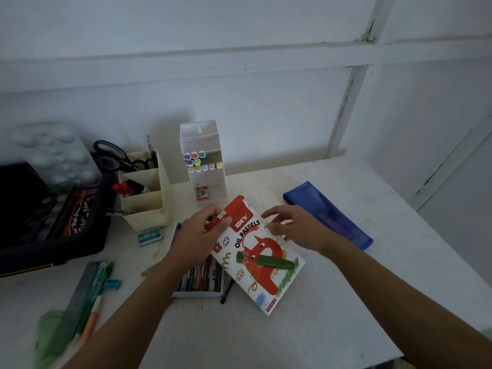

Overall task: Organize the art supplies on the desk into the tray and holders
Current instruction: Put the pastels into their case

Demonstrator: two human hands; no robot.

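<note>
The left hand [199, 233] pinches a short red oil-pastel stick [216, 221] with a white paper band between thumb and fingertips, just above the upper corner of the white cardboard pastel-box lid [250, 235] printed with a red cat. The right hand [290, 227] is spread and relaxed over the lid's far edge, probably to steady or shift it; contact cannot be confirmed, as the fingertips are blurred.

The lid lies askew across the open grey pastel box [199, 280], covering its right part, so the red stick's slot is likely beneath. A dark green pastel stick [266, 262] rests loose on the lid and could roll if the lid is tilted. A black pen [226, 292] pokes out from under the lid's near edge.

Storage stands behind: a cream compartmented desk holder [143, 203], a clear plastic marker stand [203, 179], and a black tray [87, 235] at the left, cut off by the frame. A blue zip pencil pouch [327, 214] lies to the right on the white desk [346, 302].

How many pastels the box holds cannot be seen. The tray's contents are dark and unclear.
</note>
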